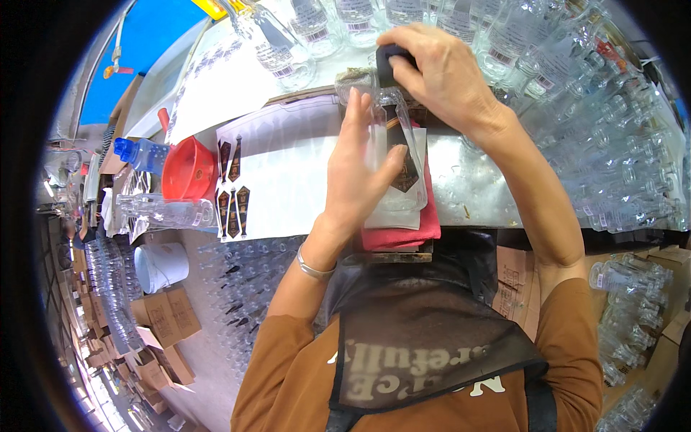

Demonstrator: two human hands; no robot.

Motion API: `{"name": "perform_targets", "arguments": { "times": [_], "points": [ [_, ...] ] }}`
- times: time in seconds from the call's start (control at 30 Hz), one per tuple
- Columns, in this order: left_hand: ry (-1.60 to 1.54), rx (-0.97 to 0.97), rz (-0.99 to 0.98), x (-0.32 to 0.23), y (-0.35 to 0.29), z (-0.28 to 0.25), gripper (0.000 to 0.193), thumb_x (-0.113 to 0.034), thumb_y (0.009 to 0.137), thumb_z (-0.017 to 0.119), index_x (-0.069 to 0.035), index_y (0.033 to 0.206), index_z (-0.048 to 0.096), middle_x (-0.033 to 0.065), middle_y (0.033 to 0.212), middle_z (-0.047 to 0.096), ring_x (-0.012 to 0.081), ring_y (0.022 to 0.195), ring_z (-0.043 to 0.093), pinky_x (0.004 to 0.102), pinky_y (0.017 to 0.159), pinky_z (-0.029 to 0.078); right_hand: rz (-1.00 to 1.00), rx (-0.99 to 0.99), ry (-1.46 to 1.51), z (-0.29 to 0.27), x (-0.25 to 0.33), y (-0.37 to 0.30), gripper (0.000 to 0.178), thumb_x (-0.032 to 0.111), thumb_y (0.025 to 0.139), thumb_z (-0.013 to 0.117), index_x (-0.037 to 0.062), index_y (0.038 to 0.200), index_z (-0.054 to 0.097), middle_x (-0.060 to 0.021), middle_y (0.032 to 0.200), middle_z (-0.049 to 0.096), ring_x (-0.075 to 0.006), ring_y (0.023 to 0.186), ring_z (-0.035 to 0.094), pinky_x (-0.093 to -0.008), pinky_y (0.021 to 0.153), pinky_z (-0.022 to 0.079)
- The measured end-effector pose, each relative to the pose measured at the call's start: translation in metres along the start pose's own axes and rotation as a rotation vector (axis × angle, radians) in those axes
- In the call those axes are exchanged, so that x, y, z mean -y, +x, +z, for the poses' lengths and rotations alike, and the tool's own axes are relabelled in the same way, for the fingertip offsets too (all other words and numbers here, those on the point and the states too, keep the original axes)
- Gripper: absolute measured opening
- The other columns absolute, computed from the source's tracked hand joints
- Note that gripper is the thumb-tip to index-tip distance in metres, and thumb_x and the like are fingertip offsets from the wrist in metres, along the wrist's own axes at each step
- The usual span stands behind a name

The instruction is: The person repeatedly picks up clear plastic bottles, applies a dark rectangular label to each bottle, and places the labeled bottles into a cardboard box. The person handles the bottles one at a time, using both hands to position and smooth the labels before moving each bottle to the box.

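Observation:
A clear glass bottle (416, 200) lies on a white sheet over a folded red cloth (392, 240), its neck away from me. On it sits a dark tie-shaped decal (404, 173) with orange stripes. My left hand (356, 162) is at the bottle's left side, fingers stretched out, thumb over the glass by the decal; it is slightly blurred. Beyond the bottle's neck, my right hand (443, 83) is closed around a black flat piece (386, 63), whose exact kind I cannot make out. A small glass container (354, 78) with something brownish stands beside it.
A white decal sheet (288, 173) with several tie-shaped decals lies left. Beyond are a red plastic scoop (188, 169), a blue-capped bottle (147, 155) and a lying glass bottle (165, 211). Many glass bottles (604, 144) crowd the right; others stand at the back (356, 20).

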State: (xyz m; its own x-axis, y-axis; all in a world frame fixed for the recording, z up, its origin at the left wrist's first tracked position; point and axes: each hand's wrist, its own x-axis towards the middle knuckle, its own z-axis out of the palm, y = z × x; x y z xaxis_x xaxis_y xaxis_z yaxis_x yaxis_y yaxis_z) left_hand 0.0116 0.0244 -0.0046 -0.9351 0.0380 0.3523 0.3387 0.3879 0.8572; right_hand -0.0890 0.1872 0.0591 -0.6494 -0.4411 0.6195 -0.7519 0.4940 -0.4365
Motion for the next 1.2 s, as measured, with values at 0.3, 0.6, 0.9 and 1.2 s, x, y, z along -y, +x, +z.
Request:
{"name": "perform_targets", "arguments": {
  "times": [0.3, 0.6, 0.9, 1.2],
  "points": [
    [0.022, 0.012, 0.029, 0.002, -0.002, -0.002, 0.097, -0.011, 0.087, 0.077, 0.000, 0.160, 0.014, 0.0252, 0.153, 0.042, 0.0352, 0.137, 0.049, 0.0435, 0.112, 0.043, -0.144, -0.063, -0.015, 0.001, 0.002, -0.015, 0.021, 0.003, 0.084, 0.067, 0.0014, 0.104, 0.068, -0.0149, 0.096, 0.067, -0.0341, 0.090, 0.065, -0.0403, 0.079, 0.053],
    [0.097, 0.290, 0.005, 0.000, -0.055, -0.029, 0.128, -0.012, 0.068, 0.091, -0.002, 0.161, 0.003, 0.0258, 0.159, 0.031, 0.0353, 0.145, 0.039, 0.0450, 0.116, 0.037, -0.187, 0.117, 0.296, -0.029, 0.058, -0.062, 0.026, -0.003, 0.075, 0.073, 0.0060, 0.100, 0.073, -0.0093, 0.098, 0.069, -0.0262, 0.090, 0.065, -0.0358, 0.079, 0.055],
    [0.106, 0.158, 0.059, 0.006, -0.057, -0.014, 0.122, -0.008, 0.065, 0.089, 0.002, 0.158, 0.012, 0.0246, 0.154, 0.040, 0.0377, 0.131, 0.052, 0.0435, 0.107, 0.047, -0.125, 0.079, 0.109, -0.017, 0.032, -0.057, 0.022, -0.001, 0.076, 0.070, 0.0034, 0.097, 0.070, -0.0093, 0.096, 0.071, -0.0279, 0.092, 0.065, -0.0364, 0.080, 0.054],
    [0.080, 0.104, 0.041, 0.004, -0.058, -0.010, 0.114, -0.009, 0.066, 0.089, 0.005, 0.156, 0.020, 0.0278, 0.145, 0.048, 0.0416, 0.129, 0.054, 0.0438, 0.107, 0.046, -0.188, 0.050, 0.031, -0.014, 0.040, -0.047, 0.022, 0.000, 0.075, 0.071, 0.0046, 0.096, 0.071, -0.0076, 0.089, 0.070, -0.0270, 0.088, 0.065, -0.0364, 0.076, 0.055]
  ]
}}
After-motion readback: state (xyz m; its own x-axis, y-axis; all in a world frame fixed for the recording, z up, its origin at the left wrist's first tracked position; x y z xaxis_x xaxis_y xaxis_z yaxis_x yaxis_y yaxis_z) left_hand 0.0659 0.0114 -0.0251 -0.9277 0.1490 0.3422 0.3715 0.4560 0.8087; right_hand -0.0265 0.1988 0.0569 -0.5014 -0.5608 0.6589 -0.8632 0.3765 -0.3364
